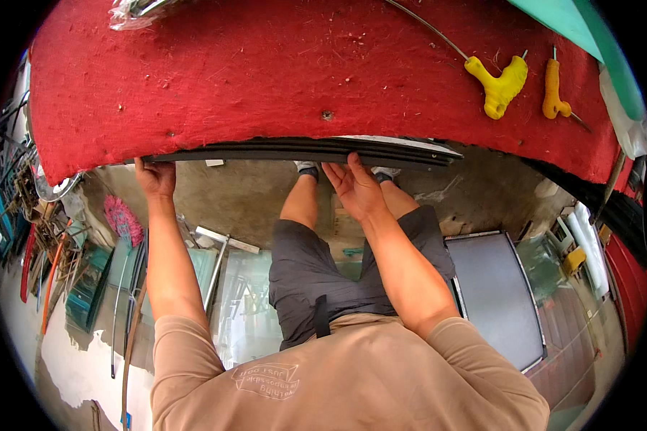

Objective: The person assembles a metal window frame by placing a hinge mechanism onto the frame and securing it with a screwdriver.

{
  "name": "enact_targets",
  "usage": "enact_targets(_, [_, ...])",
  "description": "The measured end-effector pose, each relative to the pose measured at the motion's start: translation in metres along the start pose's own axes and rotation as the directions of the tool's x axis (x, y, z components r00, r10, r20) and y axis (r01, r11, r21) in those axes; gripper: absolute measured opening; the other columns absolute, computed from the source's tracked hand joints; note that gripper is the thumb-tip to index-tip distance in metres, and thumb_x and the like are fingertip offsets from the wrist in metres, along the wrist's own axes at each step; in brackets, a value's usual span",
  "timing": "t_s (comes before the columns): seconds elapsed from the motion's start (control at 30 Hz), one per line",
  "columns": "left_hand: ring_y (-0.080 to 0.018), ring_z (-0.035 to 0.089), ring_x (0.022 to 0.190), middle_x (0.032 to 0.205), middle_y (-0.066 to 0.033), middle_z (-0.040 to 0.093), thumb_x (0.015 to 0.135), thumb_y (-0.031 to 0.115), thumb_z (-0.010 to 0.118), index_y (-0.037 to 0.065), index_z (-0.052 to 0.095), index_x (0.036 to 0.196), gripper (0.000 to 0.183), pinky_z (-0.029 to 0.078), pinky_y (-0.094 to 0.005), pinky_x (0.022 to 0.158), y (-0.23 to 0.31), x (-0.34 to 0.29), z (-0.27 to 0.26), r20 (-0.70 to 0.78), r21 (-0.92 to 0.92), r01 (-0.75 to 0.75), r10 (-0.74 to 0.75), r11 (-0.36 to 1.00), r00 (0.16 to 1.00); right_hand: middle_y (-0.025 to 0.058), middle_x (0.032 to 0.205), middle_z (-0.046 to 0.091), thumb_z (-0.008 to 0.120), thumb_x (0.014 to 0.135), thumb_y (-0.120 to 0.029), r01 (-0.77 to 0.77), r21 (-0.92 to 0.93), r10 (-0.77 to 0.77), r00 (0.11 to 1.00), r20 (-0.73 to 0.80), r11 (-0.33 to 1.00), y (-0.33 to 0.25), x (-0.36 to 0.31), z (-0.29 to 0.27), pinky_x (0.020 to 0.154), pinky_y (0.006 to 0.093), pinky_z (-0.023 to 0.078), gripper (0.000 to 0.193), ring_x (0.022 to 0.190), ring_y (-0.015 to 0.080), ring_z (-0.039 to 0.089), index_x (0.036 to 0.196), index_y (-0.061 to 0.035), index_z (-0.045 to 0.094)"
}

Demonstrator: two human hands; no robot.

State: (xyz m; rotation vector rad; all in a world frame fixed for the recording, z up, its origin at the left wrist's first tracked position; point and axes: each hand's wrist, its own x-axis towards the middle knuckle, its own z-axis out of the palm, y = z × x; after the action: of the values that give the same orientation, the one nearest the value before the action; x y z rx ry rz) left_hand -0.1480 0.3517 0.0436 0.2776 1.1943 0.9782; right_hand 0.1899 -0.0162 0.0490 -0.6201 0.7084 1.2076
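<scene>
tan short-sleeved shirt [388, 377] | pale outlined chest print [267, 381] | dark grey shorts [300, 276] | black waist strap [322, 316]

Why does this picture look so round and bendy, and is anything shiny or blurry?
In the head view, the wide fisheye lens makes a round picture with black corners, and the red cloth has a front edge that looks bowed; in that view, the glass pane shows pale reflections, while the left hand and right hand look fairly clear.

The left hand [157, 179] reaches forward, fingers partly hidden; the right hand [358, 189] angles inward, palm up.
</scene>
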Motion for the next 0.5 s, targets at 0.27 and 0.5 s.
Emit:
enact_targets(0.27, [-0.0326, 0.059, 0.135, 0.149, -0.0106, 0.063, 0.108, 0.052, 0.058, 0.013, 0.059, 0.151, 0.058, 0.045, -0.0542, 0.117, -0.008, -0.020, -0.024, -0.088, 0.072, -0.028, 0.035, 0.997, 0.995, 0.0038, 0.125, 0.075, 0.075, 0.103, -0.019, -0.083, -0.042, 0.083, 0.997, 0.006, 0.996, -0.011, -0.004, -0.015, 0.115, 0.0449, 0.055, 0.021, 0.120, 0.0255, 0.070, 0.121, -0.0093, 0.072])
enact_targets(0.5, [-0.0354, 0.064, 0.124, 0.139, -0.0191, 0.064, 0.102, 0.024, 0.071, -0.004, 0.063, 0.136, 0.045, 0.043, -0.0487, 0.115, -0.044, -0.090, 0.042, 0.312, 0.941, -0.306, 0.718, -0.144, 0.622, 0.0080, 0.120, 0.076, 0.070, 0.107, -0.033, -0.204, -0.476, 0.141, 0.976, -0.165, 0.856, -0.022, -0.030, -0.012, 0.107, 0.0412, 0.057, 0.032, 0.114, 0.0245, 0.073, 0.125, -0.0067, 0.069])
